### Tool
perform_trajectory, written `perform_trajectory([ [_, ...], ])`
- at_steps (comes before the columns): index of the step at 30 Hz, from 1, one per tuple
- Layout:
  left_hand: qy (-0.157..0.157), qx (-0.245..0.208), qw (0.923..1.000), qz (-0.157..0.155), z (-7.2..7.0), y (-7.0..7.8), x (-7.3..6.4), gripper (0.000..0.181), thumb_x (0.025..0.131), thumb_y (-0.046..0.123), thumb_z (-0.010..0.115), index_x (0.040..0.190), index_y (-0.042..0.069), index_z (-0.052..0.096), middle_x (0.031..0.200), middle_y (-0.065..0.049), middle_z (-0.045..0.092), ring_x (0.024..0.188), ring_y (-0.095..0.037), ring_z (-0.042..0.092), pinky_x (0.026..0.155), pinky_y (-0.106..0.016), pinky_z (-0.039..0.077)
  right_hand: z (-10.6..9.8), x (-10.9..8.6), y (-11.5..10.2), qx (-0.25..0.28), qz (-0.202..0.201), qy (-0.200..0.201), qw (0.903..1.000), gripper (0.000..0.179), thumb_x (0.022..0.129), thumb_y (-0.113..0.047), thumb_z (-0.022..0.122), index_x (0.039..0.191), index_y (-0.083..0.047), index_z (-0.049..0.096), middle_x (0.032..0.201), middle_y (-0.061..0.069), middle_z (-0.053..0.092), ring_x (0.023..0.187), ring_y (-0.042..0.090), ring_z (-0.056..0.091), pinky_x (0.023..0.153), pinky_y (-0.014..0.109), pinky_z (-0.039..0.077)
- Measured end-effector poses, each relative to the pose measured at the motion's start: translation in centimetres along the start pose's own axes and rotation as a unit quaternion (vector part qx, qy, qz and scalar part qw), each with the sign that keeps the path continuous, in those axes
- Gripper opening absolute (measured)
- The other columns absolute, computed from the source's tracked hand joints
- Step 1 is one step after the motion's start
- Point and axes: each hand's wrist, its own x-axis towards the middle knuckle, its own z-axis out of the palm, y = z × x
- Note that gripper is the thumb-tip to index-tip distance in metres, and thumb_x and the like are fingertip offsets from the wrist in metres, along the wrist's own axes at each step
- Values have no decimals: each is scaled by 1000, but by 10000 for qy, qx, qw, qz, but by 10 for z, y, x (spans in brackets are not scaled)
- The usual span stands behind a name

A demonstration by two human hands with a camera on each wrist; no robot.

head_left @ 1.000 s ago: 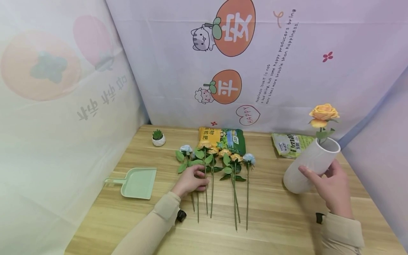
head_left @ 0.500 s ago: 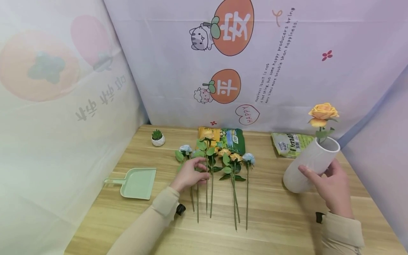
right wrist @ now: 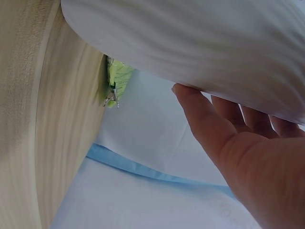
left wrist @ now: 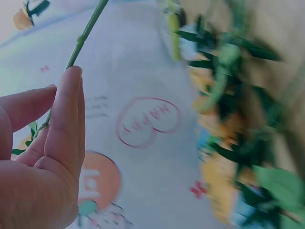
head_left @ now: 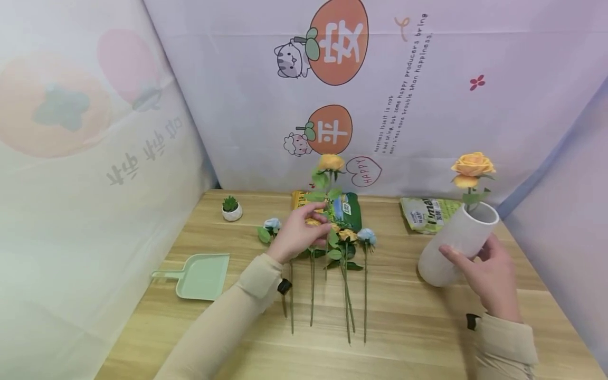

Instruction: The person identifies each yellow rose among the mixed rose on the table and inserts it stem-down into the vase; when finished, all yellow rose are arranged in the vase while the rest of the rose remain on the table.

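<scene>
My left hand (head_left: 300, 232) pinches the green stem of a yellow rose (head_left: 331, 162), raised above the table with its bloom up. In the left wrist view, the stem (left wrist: 87, 32) runs between thumb and fingers. My right hand (head_left: 496, 279) grips a white vase (head_left: 456, 248), which leans to the right with its mouth up. Another yellow rose (head_left: 473, 164) stands in that vase. Fingers and thumb lie along the vase wall (right wrist: 190, 45) in the right wrist view. Several roses lie on the table by my left hand, among them a blue rose (head_left: 367, 236) and a yellow rose (head_left: 348, 235).
Behind the roses lies a yellow and green bag (head_left: 350, 211). A light green bag (head_left: 423, 215) sits behind the vase. To the left are a green dustpan (head_left: 203, 277) and a small potted succulent (head_left: 231, 209). A printed cloth (head_left: 228, 105) hangs at the back.
My left hand has lifted one yellow rose off the table and carried it up and to the right. The right hand still holds the tilted vase in nearly the same place.
</scene>
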Motion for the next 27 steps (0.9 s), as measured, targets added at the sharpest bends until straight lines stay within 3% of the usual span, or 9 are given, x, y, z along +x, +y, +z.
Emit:
perform_trajectory([
  [4,-23,-5,9989,464,17,30,13,60,102,9,77,158,13,54,115,-6,71,88,-27,78,77,-40,68,-1,0,-1,30,-13,7,10000,84,91,-42,89,160,-15,48,155,18,53,139,39,53,106,54,54],
  [11,3,-477,9910,1249,55,73,35,58,101,4,76,156,11,56,113,-6,72,89,-27,79,76,-39,68,-1,-1,0,105,-127,33,9999,80,90,-39,90,157,-15,52,150,17,57,132,31,58,89,24,55],
  [14,81,-846,9838,1579,73,86,45,56,101,2,76,153,10,58,110,-7,71,86,-24,79,76,-39,68,-1,-2,1,148,-196,40,9997,79,91,-38,90,156,-15,53,149,17,57,130,29,59,84,19,53],
  [20,187,-1426,9709,1914,111,117,59,53,102,2,74,151,13,60,110,-7,69,88,-24,79,77,-36,68,-1,-2,1,151,-248,92,9995,78,90,-37,91,155,-14,53,147,17,58,131,34,58,81,16,51],
  [27,550,-1374,9624,2277,142,141,76,53,103,3,73,152,15,58,108,-1,68,81,-6,75,76,-29,66,0,-2,0,119,-252,67,9996,78,91,-39,90,155,-15,53,148,16,57,132,36,58,82,18,51],
])
